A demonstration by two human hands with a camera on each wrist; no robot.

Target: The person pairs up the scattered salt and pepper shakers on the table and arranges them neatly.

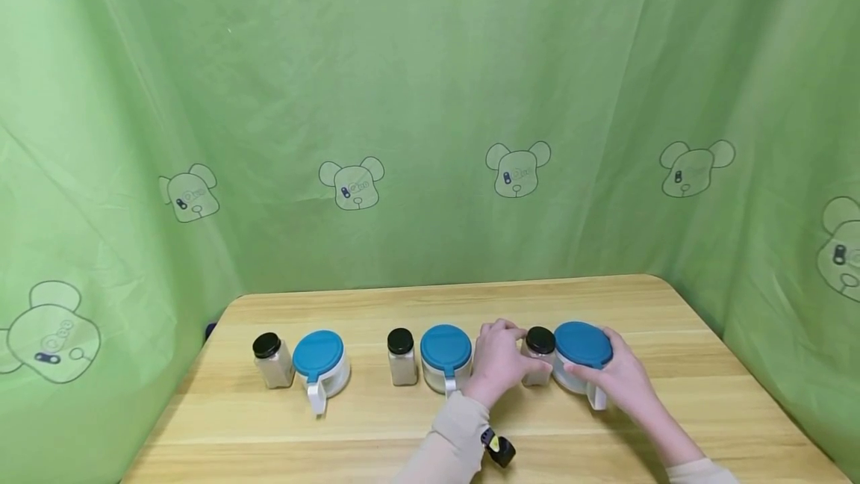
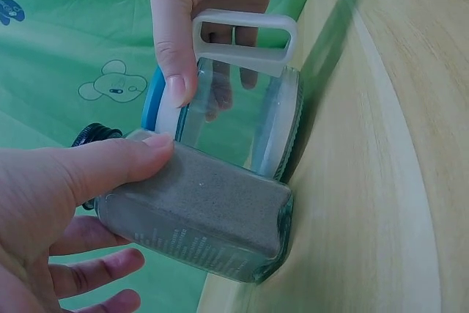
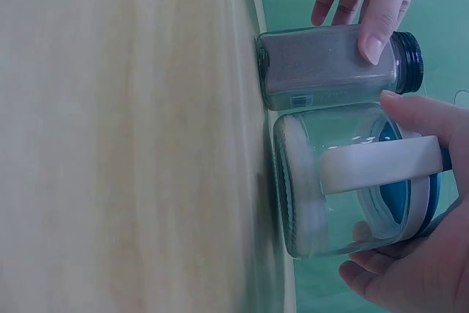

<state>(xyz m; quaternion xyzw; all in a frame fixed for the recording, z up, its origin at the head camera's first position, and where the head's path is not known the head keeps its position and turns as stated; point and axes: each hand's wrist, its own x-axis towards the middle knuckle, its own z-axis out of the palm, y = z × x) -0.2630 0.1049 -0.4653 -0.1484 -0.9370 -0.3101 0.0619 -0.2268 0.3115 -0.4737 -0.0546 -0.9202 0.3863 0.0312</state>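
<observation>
At the right of the table, my left hand (image 1: 500, 361) holds a square glass spice bottle (image 1: 540, 340) with a black screw cap. Its thumb presses the bottle's near side; greyish powder fills the bottle (image 2: 198, 199) in the left wrist view. Beside it, my right hand (image 1: 626, 376) grips a round glass seasoning jar (image 1: 583, 343) by its upper part, thumb and fingers on opposite sides just under the blue lid. The jar's white handle (image 3: 381, 165) points toward me, and white contents lie at its bottom. Bottle and jar stand upright, side by side.
Two similar pairs stand to the left: a black-capped bottle (image 1: 403, 358) with a blue-lidded jar (image 1: 446, 348), and another bottle (image 1: 274, 364) with another jar (image 1: 319, 355). A green curtain (image 1: 430, 245) hangs behind the wooden table (image 1: 363, 454).
</observation>
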